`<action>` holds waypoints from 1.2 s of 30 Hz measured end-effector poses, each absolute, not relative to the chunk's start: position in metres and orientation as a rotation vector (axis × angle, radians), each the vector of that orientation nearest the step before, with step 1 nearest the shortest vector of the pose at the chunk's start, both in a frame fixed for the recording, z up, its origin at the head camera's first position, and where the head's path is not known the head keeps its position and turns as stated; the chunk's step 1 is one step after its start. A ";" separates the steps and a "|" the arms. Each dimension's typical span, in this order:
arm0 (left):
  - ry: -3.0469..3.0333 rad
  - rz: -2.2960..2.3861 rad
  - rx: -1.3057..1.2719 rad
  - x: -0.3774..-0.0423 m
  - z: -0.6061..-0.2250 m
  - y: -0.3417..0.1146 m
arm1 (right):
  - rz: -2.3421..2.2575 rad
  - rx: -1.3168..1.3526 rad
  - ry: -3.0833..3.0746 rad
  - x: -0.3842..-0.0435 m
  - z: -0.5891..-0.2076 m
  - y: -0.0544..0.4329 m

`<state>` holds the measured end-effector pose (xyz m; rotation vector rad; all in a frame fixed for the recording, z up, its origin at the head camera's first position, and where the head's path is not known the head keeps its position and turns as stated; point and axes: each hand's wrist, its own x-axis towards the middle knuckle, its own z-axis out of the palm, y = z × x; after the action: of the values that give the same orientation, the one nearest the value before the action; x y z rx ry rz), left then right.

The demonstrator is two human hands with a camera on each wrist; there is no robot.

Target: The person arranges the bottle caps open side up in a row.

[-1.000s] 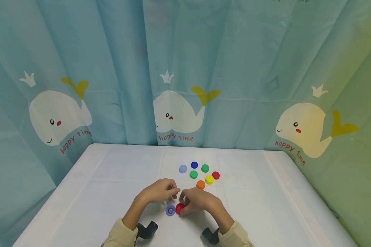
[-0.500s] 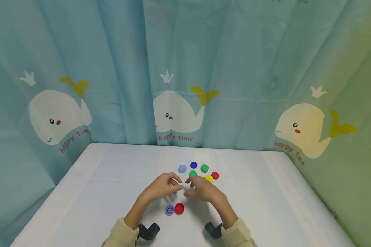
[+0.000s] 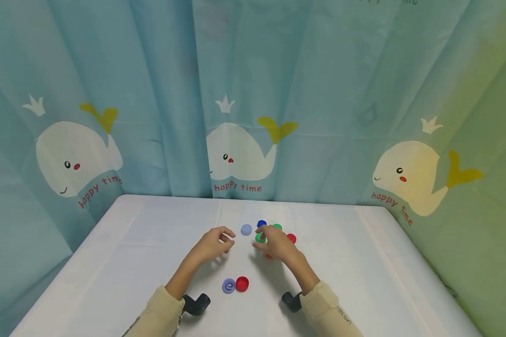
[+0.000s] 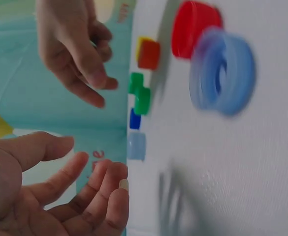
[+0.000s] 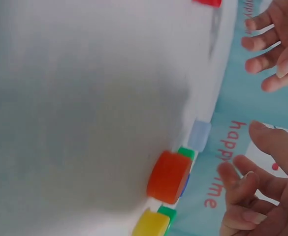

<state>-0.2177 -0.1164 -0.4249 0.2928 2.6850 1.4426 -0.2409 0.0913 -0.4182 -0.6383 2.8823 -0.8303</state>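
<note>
Two plastic bottle caps lie side by side on the white table [image 3: 152, 262]: a light blue cap [image 3: 228, 285] and a red cap [image 3: 242, 283], both hollow side up. Beyond them, my left hand [image 3: 212, 243] hovers with loosely bent fingers and nothing in it. My right hand [image 3: 277, 242] hangs over the far group of caps, thumb and fingers apart, holding nothing. Its fingers overlap a green cap [image 3: 260, 238] in the head view. The right wrist view shows an orange cap [image 5: 169, 178] and a yellow cap [image 5: 151, 224], mostly hidden from the head view.
Also in the far group are a pale blue cap [image 3: 246, 230], a dark blue cap [image 3: 262, 224], a second green cap [image 3: 277, 226] and another red cap [image 3: 292, 238]. A whale-print curtain [image 3: 329, 93] hangs behind the table's far edge.
My right hand has let go of the near red cap and moved forward over the far group. My left hand has moved forward and slightly left. The near pair of caps stays on the table.
</note>
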 end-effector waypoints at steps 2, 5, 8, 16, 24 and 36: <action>2.720 1.399 0.284 -0.222 -0.423 -0.118 | -0.810 -0.666 2.905 -0.247 -0.417 0.093; 2.755 1.345 0.291 -0.231 -0.421 -0.118 | -0.784 -0.688 2.928 -0.256 -0.415 0.095; 2.772 1.303 0.306 -0.241 -0.420 -0.115 | -0.753 -0.640 2.920 -0.264 -0.414 0.094; 2.769 1.232 0.317 -0.262 -0.429 -0.101 | -0.753 -0.615 2.897 -0.279 -0.419 0.082; 2.787 1.160 0.318 -0.275 -0.441 -0.087 | -0.738 -0.614 2.881 -0.286 -0.425 0.068; 2.785 1.089 0.218 -0.280 -0.438 -0.082 | -0.681 -0.610 2.842 -0.291 -0.425 0.060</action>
<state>-0.2798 -0.0825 -0.4383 0.2175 2.7847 1.0893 -0.2907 0.0602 -0.4251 -0.6096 2.8423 -0.6812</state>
